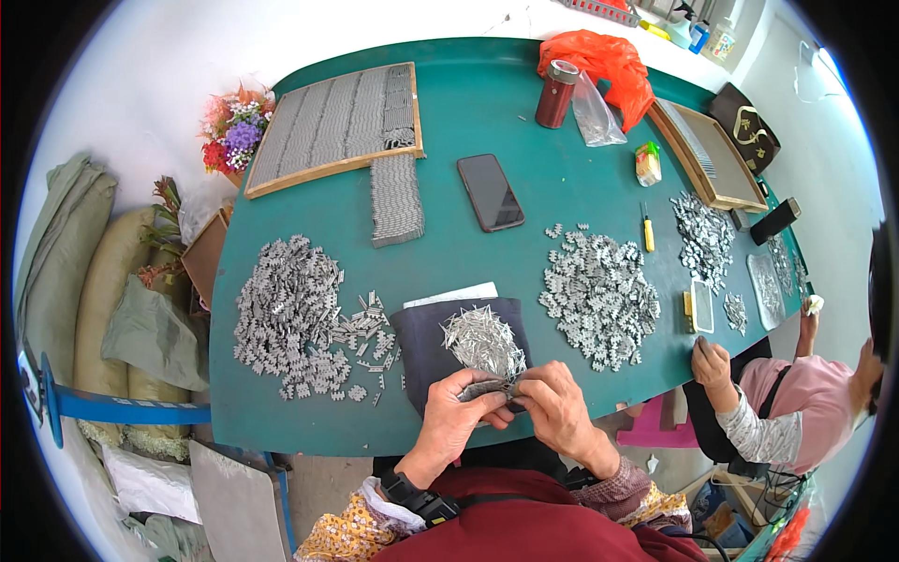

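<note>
My left hand (453,410) is closed around a short stack of small grey metal pieces (479,390) at the table's near edge. Against the right end of that stack, my right hand (562,405) has its thumb and fingers pinched; whatever is in them is too small to make out. Just beyond both hands, a heap of thin shiny metal pins (482,339) lies on a folded dark cloth (420,345). Toothed grey metal pieces form a big pile (286,314) on the left, and another pile (599,295) of similar pieces lies to the right.
On the green table (506,258) are a phone (491,193), a wooden-framed tray of grey strips (332,122), a linked metal strip (396,199), a yellow-handled screwdriver (648,232) and a dark red flask (557,96). A co-worker's hand (712,363) is at the right edge.
</note>
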The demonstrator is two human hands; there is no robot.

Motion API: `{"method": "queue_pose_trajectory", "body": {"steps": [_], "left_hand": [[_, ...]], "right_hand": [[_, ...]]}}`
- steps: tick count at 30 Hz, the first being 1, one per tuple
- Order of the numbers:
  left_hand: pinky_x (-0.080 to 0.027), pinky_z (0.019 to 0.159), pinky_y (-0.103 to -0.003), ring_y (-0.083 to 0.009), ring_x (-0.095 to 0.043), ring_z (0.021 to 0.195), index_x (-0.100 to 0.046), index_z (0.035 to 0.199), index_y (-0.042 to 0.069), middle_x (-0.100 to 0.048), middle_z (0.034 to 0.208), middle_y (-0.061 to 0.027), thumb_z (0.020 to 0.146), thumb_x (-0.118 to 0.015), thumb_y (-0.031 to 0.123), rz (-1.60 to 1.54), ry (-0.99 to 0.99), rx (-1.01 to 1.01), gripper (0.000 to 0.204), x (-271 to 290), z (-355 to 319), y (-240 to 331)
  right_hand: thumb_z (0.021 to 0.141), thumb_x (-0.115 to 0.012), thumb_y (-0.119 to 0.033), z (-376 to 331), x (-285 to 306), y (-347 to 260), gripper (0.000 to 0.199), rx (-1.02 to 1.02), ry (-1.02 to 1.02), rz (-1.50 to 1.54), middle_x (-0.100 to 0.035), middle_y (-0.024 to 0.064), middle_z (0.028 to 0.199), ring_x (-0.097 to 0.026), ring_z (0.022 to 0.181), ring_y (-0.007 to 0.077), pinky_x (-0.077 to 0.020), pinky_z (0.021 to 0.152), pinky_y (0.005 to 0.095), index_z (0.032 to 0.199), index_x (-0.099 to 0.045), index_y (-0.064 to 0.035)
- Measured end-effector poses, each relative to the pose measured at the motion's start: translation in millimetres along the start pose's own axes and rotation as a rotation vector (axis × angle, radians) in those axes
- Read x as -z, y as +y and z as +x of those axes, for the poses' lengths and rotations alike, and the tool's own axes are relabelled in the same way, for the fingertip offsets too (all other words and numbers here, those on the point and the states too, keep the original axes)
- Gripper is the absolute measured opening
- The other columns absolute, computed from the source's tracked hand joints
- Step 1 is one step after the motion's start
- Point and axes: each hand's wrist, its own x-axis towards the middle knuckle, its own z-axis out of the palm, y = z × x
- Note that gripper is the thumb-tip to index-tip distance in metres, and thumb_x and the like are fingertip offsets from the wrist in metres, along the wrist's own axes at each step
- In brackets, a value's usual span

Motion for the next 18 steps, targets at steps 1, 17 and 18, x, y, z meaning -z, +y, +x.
{"method": "queue_pose_trajectory", "body": {"steps": [1,17,18], "left_hand": [[-0.061,0.062,-0.031,-0.0236,-0.072,0.071,-0.063,0.103,-0.008,-0.07,0.087,-0.0161,0.089,-0.067,-0.001,0.001,-0.002,0.0,0.016,-0.6,-0.4,0.6],[-0.061,0.065,-0.029,-0.0206,-0.072,0.073,-0.063,0.104,-0.007,-0.07,0.087,-0.0146,0.091,-0.066,-0.001,0.149,0.013,-0.048,0.015,-3.8,-4.6,2.9],[-0.061,0.064,-0.029,-0.0208,-0.072,0.073,-0.063,0.104,-0.007,-0.07,0.087,-0.0149,0.092,-0.066,0.0,0.138,0.013,-0.047,0.014,-4.1,-5.1,4.0]], "right_hand": [[0.078,-0.067,0.007,-0.3,-1.5,-0.3,0.026,-0.007,0.024,0.069,-0.06,0.0106,0.095,-0.058,0.082,0.0285,-0.046,0.071,0.0396,0.101,-0.06,-0.0028],[0.086,-0.064,0.002,-2.3,-8.3,-21.8,0.018,-0.451,0.04,0.331,-0.06,0.0117,0.078,-0.059,0.069,0.0238,-0.048,0.064,0.0347,0.102,-0.056,0.0001],[0.086,-0.063,0.004,-2.7,-7.9,-21.7,0.018,-0.422,0.065,0.33,-0.059,0.012,0.079,-0.059,0.069,0.0239,-0.0478,0.064,0.0349,0.102,-0.055,0.0001]]}}
